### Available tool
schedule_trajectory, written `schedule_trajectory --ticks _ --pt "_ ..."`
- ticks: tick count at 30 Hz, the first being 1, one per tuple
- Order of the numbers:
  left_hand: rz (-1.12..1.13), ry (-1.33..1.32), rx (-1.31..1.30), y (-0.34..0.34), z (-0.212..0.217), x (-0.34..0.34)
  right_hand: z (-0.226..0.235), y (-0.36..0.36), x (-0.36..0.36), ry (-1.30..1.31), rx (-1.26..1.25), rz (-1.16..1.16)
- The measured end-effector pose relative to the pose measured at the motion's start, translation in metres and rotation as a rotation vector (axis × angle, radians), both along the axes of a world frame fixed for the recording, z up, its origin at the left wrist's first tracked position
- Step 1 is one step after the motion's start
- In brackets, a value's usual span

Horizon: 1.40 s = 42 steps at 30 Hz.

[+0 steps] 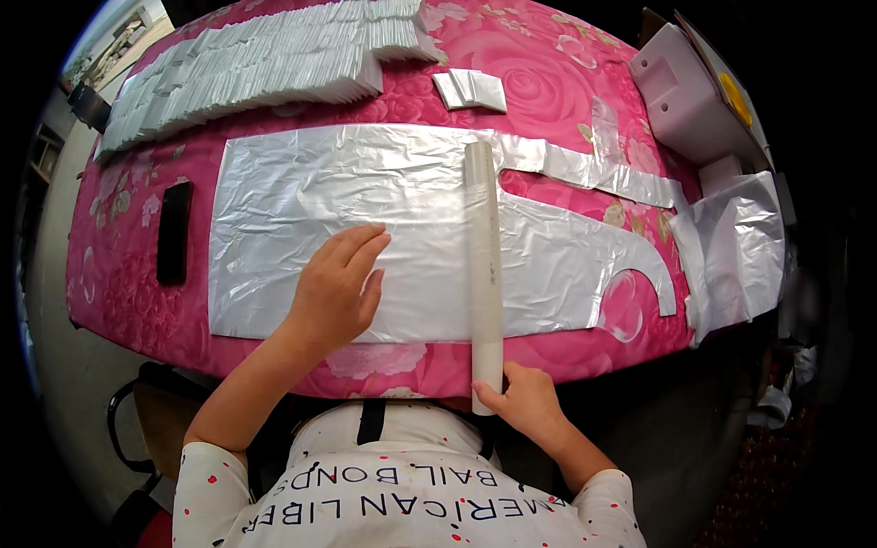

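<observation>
At the far left of the frame, a dark flat rectangular object (174, 232) is lying on the pink rose-print tablecloth (548, 82), just beside the left edge of the silvery plastic vest bag (301, 183) you are flattening. Above it, in the upper left, long rows of folded bags (247, 64) are stacking up edge to edge, well apart from your hands.

Moving to centre, your left hand (336, 290) is pressing palm down on the sheet, fingers spread and open, gripping nothing, only pinning the film. Just right of it, the pale cardboard tube (484, 265) is lying across the bag from top edge to table edge, and your right hand (525, 400) is closing thumb and fingers around its near end, which is overhanging the table in the lower middle of the frame.

You are judged to be at the smoothing or rolling stage; the next move is likely calling for the left hand holding the film taut while the tube travels, since the thin film may be wrinkling easily.

Toward the right, the bag's cut handles (630, 265) are trailing toward a loose heap of film (740, 247); a small folded pile (470, 89) and a pale pink plastic box (681, 91) are sitting in the upper right. Bare floor is showing at the left rim.
</observation>
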<state>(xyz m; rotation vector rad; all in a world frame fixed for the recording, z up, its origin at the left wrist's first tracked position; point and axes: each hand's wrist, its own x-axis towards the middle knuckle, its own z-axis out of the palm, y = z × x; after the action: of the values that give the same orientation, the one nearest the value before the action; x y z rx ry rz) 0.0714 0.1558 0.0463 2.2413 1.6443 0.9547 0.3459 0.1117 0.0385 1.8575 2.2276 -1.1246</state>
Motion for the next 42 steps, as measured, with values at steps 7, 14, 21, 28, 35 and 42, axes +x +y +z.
schedule_trajectory --ticks 7,14,21,28,35,42 --pt "-0.108 -0.048 -0.078 0.018 -0.070 0.086 0.006 0.003 0.002 -0.008 -0.074 0.002" --pt "-0.064 0.189 -0.126 0.019 -0.074 0.092 0.002 0.069 -0.003 0.132 -0.104 0.101" --pt "-0.070 0.206 -0.144 0.021 -0.067 0.094 -0.041 0.208 -0.053 0.741 -0.107 -0.345" --pt "-0.059 0.234 -0.139 0.020 -0.066 0.095 -0.067 0.265 -0.071 1.500 -0.242 -0.724" --pt "-0.052 0.229 -0.169 0.020 -0.066 0.095 -0.059 0.337 0.050 1.882 -0.179 -0.843" --pt "-0.058 0.196 -0.162 0.019 -0.065 0.096 -0.031 0.368 0.186 1.905 0.233 -1.345"
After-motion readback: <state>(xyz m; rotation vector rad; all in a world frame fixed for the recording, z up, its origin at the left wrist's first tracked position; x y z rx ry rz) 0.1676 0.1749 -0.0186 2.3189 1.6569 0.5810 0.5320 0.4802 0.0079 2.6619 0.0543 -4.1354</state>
